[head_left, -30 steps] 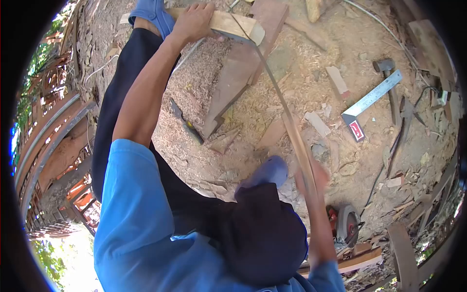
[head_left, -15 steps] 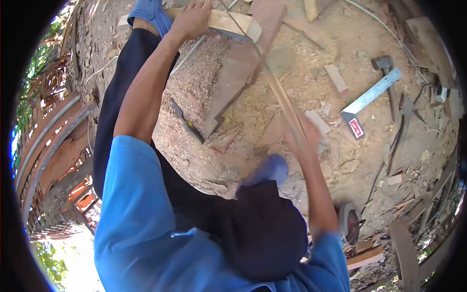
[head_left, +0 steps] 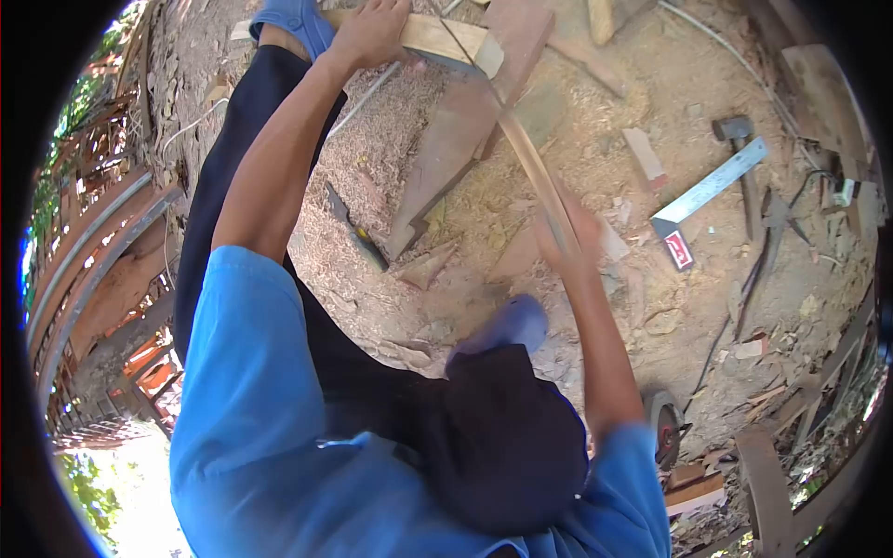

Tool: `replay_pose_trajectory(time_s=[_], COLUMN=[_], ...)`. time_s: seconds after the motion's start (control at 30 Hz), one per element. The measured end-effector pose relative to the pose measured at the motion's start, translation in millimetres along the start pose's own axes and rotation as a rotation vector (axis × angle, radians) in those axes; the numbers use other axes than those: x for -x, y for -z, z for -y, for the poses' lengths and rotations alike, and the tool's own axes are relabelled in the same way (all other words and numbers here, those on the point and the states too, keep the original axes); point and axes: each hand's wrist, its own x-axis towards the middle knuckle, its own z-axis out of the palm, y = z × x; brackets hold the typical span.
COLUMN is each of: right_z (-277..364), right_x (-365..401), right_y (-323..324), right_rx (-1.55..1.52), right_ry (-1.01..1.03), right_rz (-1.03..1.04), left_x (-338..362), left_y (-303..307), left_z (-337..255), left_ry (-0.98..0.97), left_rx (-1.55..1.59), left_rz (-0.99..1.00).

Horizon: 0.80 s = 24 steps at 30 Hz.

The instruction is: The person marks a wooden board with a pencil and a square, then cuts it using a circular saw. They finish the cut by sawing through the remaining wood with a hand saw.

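Observation:
At the top, my left hand [head_left: 372, 33] presses on a pale wooden piece [head_left: 446, 39], its fingers wrapped over the upper edge. Beside it a blue clog [head_left: 299, 23] on a foot touches the same piece. My right hand [head_left: 569, 232] is closed round the near end of a long tool with a wooden frame [head_left: 532, 166]. The tool's thin dark far part crosses over the pale piece near its right end. Under that end lies a wide brown board [head_left: 465, 121] with a notched edge.
On the ground at right lie a metal square [head_left: 712, 186], a red box [head_left: 679, 249], a hammer [head_left: 747, 177] and a wood offcut [head_left: 644, 158]. A dark-handled saw [head_left: 358, 231] lies left of the board. A circular saw [head_left: 665, 428] stands at lower right.
My right hand and the long tool have moved slightly up and to the left. My left hand keeps its hold on the pale piece, and the view has shifted a little.

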Motion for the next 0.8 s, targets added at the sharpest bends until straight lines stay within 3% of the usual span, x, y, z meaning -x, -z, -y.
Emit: replay_pose_trajectory(time_s=[0.03, 0.1, 0.2, 0.23, 0.33, 0.47, 0.53, 0.57, 0.63, 0.7, 0.77, 0.8], right_z=[6, 20, 47, 46, 49, 79, 82, 65, 68, 55, 46, 38], right_x=[-42, -60, -65, -71, -74, -44, 11, 50, 126, 154, 111, 58], right_y=[-17, -19, -8, -6, -6, 12, 42, 60, 102, 105, 79, 52], right_rx=[-0.184, -0.203, -0.071, -0.127, -0.237, -0.177, -0.173, -0.048, 0.034, 0.025, 0.147, 0.202], right_ry=[0.157, 0.166, 0.43, 0.428, 0.342, 0.181, 0.038, 0.156, 0.071, -0.07, 0.07, -0.059], right_rz=[-0.12, -0.107, -0.176, -0.128, 0.004, 0.006, 0.027, -0.022, 0.021, 0.036, 0.0, 0.046], left_x=[1, 0, -7, -7, 4, 8, 9, 9, 8, 7, 6, 8], left_y=[-5, -3, -12, -20, -16, -10, -6, -8, -16, -19, -20, -19], left_z=[1, 8, 7, 12, 8, 3, 1, 1, 1, 1, 5, 4], left_ry=[-0.006, -0.001, 0.038, 0.039, 0.0, 0.058, 0.066, 0.068, 0.067, 0.06, 0.058, 0.062], left_rx=[0.004, -0.02, -0.017, -0.008, 0.027, 0.063, 0.039, 0.037, 0.032, 0.072, 0.087, 0.092], left_rz=[0.024, 0.058, 0.041, 0.021, -0.107, -0.026, -0.021, -0.041, -0.074, -0.07, -0.075, -0.078])
